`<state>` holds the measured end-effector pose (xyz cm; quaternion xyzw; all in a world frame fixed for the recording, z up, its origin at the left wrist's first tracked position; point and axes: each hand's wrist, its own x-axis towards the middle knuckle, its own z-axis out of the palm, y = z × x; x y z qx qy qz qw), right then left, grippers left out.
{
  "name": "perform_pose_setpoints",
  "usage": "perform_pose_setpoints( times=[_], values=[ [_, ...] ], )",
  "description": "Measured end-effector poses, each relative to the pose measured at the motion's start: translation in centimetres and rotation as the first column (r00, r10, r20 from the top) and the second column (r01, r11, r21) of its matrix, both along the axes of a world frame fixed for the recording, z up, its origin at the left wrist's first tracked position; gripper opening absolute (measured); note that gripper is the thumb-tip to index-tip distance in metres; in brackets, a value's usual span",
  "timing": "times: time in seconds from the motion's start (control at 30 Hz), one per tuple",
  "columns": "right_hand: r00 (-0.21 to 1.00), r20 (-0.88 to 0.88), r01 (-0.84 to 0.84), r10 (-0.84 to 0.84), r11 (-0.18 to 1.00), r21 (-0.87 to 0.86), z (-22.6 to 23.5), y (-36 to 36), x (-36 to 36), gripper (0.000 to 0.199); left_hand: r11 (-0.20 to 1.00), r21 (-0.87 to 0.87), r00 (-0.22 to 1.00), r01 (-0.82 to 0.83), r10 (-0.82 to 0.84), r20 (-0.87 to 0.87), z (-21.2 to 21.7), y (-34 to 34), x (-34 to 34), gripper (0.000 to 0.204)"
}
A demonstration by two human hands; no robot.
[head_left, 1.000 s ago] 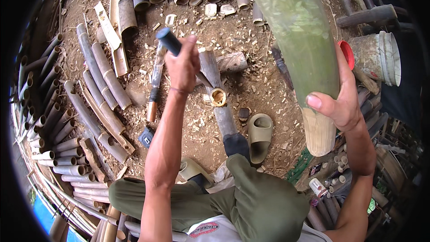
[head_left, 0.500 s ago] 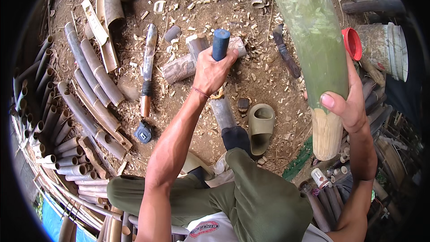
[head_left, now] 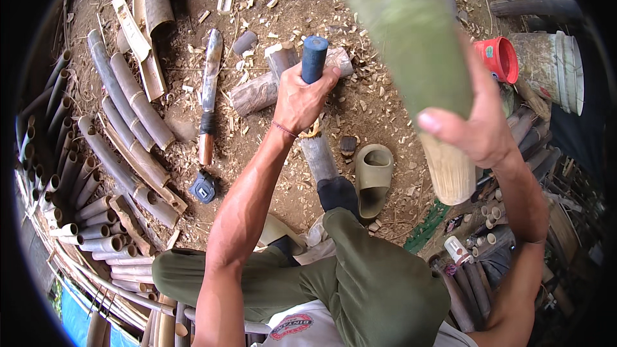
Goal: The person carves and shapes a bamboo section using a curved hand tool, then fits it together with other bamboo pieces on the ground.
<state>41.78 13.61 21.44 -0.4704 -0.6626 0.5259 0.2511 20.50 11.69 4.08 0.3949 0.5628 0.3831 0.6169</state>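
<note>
My left hand (head_left: pixel 301 99) is closed around an upright tool with a round blue end (head_left: pixel 314 59); its lower part is hidden. Just below that hand is the cut end of a grey bamboo tube (head_left: pixel 319 159), which runs back under my leg. My right hand (head_left: pixel 472 125) grips a thick green club (head_left: pixel 414 38) near its pale, bare wooden end (head_left: pixel 448 173). The club is blurred, and its far end passes out of view at the top. Crossed log pieces (head_left: pixel 257 94) lie beyond my left hand.
A long blade (head_left: pixel 211 71) with a wooden handle and a blue tape measure (head_left: pixel 204 186) lie at left. Curved bamboo lengths (head_left: pixel 138 99) and stacked tubes (head_left: pixel 96 228) fill the left side. An olive sandal (head_left: pixel 374 177), red cup (head_left: pixel 498 58) and bucket (head_left: pixel 546 67) are at right.
My right hand and the green club have swung left and slightly up, uncovering more of the red cup. My left hand keeps its hold on the blue-ended tool almost unmoved.
</note>
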Motion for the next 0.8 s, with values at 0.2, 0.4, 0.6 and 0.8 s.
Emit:
perform_pose_setpoints(
  times=[0.2, 0.4, 0.6, 0.8],
  values=[
    [0.999, 0.006, -0.036, 0.036, 0.999, 0.013, 2.0, 2.3, -1.5, 0.085, 1.0, -0.008, 1.0, -0.016, 0.016, -0.008, 0.6, -0.6, -1.1, 0.029],
    [0.982, 0.141, -0.139, 0.124, 0.985, 0.1, 1.7, 1.2, -0.9, 0.083, 1.0, -0.002, 1.0, -0.005, 0.005, 0.021, 0.2, -0.4, 0.1, 0.026],
    [0.996, -0.022, -0.09, 0.088, 0.989, -0.118, 2.8, 2.1, -1.7, 0.093, 0.998, 0.046, 0.998, -0.046, 0.048, -0.049, -0.6, -1.5, -0.6, 0.025],
    [0.99, 0.077, -0.131, 0.12, 0.979, 0.155, 0.3, 1.0, -0.5, 0.079, 0.999, -0.034, 1.0, -0.002, 0.002, -0.017, -0.9, -1.1, 0.4, 0.025]
  ],
)
